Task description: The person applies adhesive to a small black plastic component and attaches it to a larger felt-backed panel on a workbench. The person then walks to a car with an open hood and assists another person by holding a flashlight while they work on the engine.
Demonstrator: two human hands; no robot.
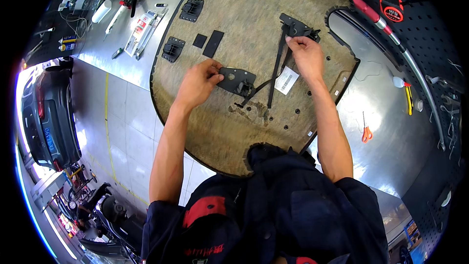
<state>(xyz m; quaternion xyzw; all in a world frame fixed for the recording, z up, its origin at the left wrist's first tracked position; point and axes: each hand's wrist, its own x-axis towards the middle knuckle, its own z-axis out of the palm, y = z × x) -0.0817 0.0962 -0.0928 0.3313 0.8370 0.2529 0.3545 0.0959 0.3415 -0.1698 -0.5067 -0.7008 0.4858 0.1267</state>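
A large brown felt-faced panel (254, 0) with a dark edge lies under both my hands. My left hand (198, 84) pinches the left end of a flat black bracket (237, 80) that has holes and a hinge-like fitting at its other end. A second black bracket (297, 27) sits farther away to the right, and the fingers of my right hand (308, 57) close on its near edge. Black straps (276, 68) run between the two brackets. Beside the straps rests a white label (287, 80). My right fingertips partly cover the second bracket.
Two black ribbed fittings (191, 9) (173, 49) and black pads (213, 43) lie on the panel's left. Around it on the metal bench are a caulking gun (122, 12), orange-handled scissors (366, 134) and yellow-handled pliers (409, 100). A tape measure (392, 7) hangs at right. A dark car (51, 117) stands at left.
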